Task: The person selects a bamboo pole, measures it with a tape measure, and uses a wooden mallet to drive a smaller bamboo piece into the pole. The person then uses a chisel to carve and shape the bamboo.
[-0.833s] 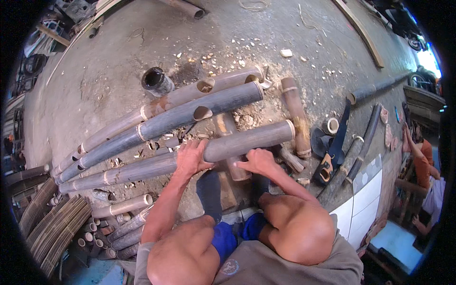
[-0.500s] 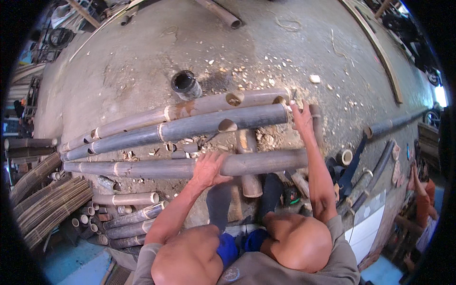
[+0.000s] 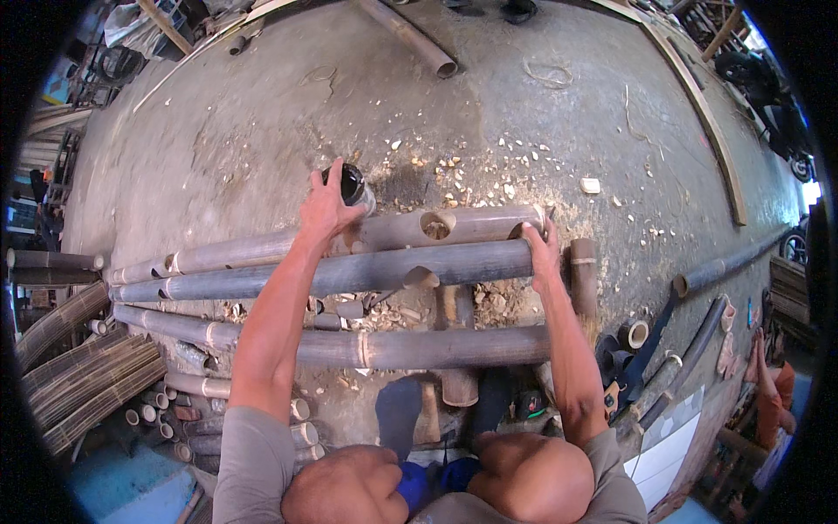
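Left hand [image 3: 325, 208]: shifts from the near bamboo pole [image 3: 454, 348] to the dark can [image 3: 369, 200], fingers spread over it.
Right hand [image 3: 545, 255]: rests at the far brown pole's [image 3: 393, 230] right end; whether its fingers grip is unclear from this angle.
Dark can: upright, just beyond that pole.
Grey pole [image 3: 349, 274]: between the two.

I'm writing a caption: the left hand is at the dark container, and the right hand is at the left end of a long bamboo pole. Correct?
Not quite: the head view shows the right hand at the right end of the bamboo pole, not its left end. The left hand is at the dark container.
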A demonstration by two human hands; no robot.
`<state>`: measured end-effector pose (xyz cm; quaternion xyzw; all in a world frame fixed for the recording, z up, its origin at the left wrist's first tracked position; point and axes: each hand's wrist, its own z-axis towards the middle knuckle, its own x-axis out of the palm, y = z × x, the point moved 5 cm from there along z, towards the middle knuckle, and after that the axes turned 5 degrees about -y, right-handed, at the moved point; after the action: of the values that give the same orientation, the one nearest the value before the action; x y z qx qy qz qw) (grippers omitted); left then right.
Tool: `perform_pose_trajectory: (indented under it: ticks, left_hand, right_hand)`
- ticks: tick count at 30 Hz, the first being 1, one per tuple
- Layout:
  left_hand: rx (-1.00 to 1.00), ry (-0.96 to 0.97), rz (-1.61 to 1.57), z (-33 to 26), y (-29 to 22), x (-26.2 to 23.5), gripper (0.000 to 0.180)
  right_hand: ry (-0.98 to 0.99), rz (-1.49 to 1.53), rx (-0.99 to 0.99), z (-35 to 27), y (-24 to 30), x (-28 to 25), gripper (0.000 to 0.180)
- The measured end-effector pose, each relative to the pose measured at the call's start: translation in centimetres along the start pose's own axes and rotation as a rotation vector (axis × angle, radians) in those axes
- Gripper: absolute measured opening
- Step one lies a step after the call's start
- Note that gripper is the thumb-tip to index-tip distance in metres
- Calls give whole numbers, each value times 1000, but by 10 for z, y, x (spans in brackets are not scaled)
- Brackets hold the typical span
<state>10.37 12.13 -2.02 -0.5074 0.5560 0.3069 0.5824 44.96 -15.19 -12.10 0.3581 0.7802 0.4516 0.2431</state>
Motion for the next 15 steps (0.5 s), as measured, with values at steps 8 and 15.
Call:
perform_pose_trajectory:
  ticks: [8,15]
  left_hand:
    - [64,-183,-85,37,16,-23,101]
    - [-4,-263,15,46,6,-96,96]
  right_hand:
    - [-81,50,-37,38,-9,8,60]
    - [88,34,-68,113,50,68,51]
